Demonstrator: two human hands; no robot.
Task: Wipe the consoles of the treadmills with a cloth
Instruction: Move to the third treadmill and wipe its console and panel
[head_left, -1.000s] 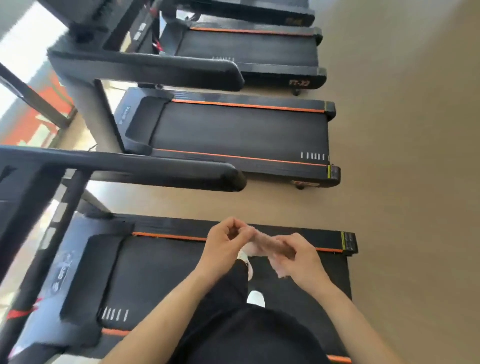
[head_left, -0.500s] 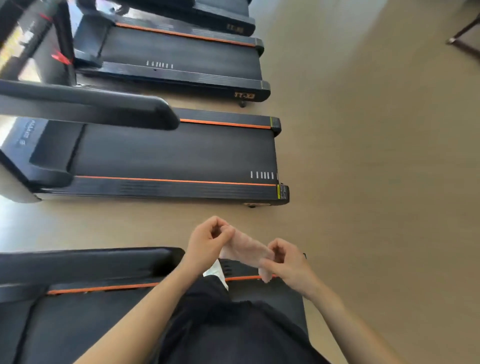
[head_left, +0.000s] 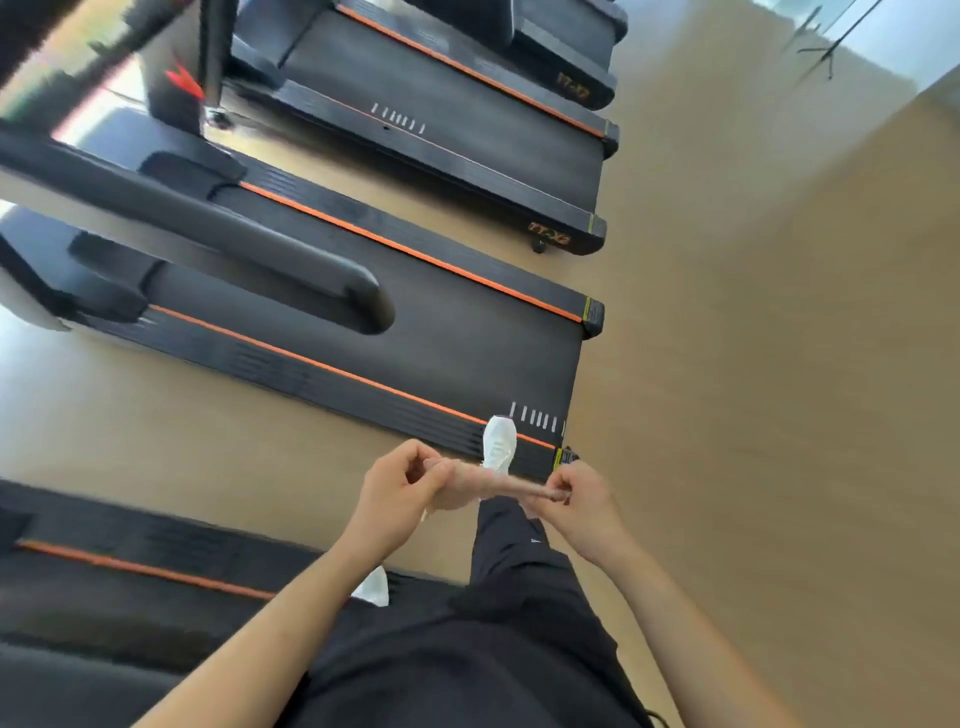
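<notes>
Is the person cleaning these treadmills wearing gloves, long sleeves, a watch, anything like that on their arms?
No. Both the left hand and the right hand are bare, with no gloves, rings or watch showing. The forearms are uncovered as far as the picture reaches, so no sleeve is visible. Lower down are dark trousers and white shoes.

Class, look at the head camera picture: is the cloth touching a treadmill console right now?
No. The cloth is stretched between the left hand and right hand in mid-air, above the floor.
</notes>
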